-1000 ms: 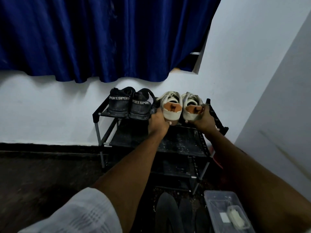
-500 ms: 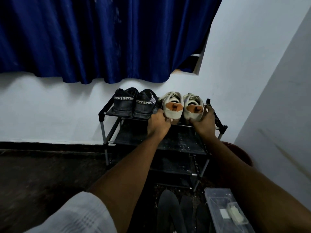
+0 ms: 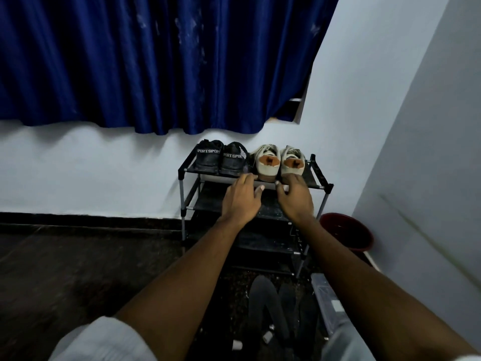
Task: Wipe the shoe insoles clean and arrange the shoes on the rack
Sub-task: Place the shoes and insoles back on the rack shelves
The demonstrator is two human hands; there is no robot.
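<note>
Shoes, we see, line the rack's [image 3: 299, 188] top shelf heels toward us, white pair [image 3: 278, 162] just beyond our loosely spread, empty left hand [image 3: 240, 200] and right hand [image 3: 295, 198] at its front edge.

Both hands, the left grip [image 3: 240, 198] and the right grip [image 3: 295, 196], are spread at the front rail of the rack [image 3: 321, 178]. Just beyond the fingertips, on the top shelf, stand the pale shoes [image 3: 278, 161] (heels toward the grips). Left of them on the same shelf sit the dark shoes [image 3: 221, 158]. A bucket [image 3: 347, 231] sits on the floor to the right of the right grip, and a container [image 3: 328, 303] lies nearer the person.
</note>
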